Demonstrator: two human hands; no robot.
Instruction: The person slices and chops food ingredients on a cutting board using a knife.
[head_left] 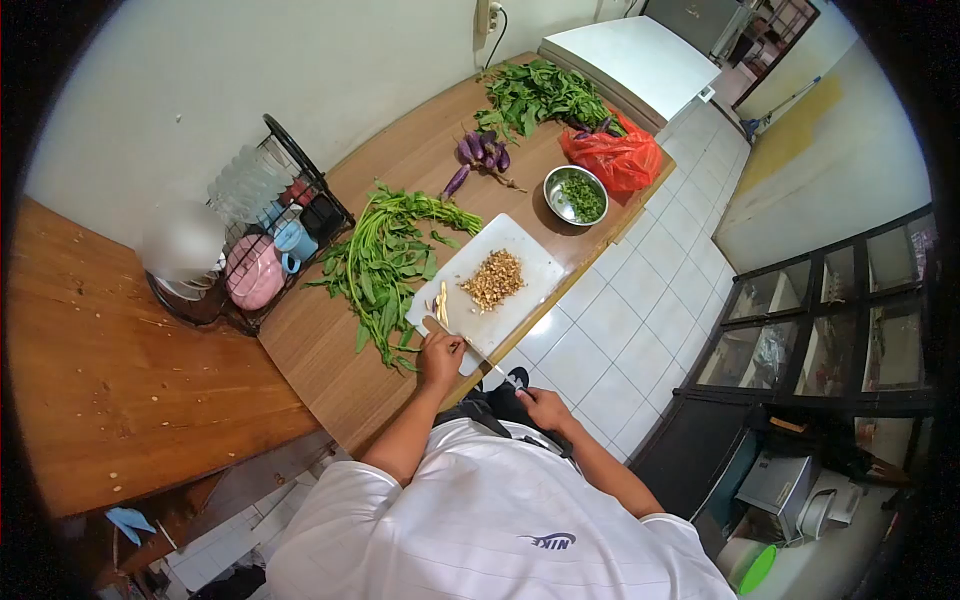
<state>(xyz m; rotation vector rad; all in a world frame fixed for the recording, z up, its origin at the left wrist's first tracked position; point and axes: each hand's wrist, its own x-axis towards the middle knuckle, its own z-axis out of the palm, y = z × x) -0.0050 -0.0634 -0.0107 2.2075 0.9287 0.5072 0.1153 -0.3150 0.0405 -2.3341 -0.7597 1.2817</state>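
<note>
At the worktop's (pixel 310 385) near edge, left fingers (pixel 456 344) bunch together, grip unclear, beside pale strips (pixel 442 303) pointing away from them on a board (pixel 515 235), as right fingers (pixel 537 400) clamp a knife (pixel 490 363) angled leftward.

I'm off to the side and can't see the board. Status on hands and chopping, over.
Right hand gripping knife. Left hand at cutting board's near end, fingers close to knife. Chopped pieces heaped mid-board. Leafy greens crowd board's left side.

Worktop (pixel 390 150): wood-look, smooth.
Bowl (pixel 553 186): shiny metal. Cutting board (pixel 535 250): smooth white plastic. Bag (pixel 625 160): glossy, thin plastic.
</note>
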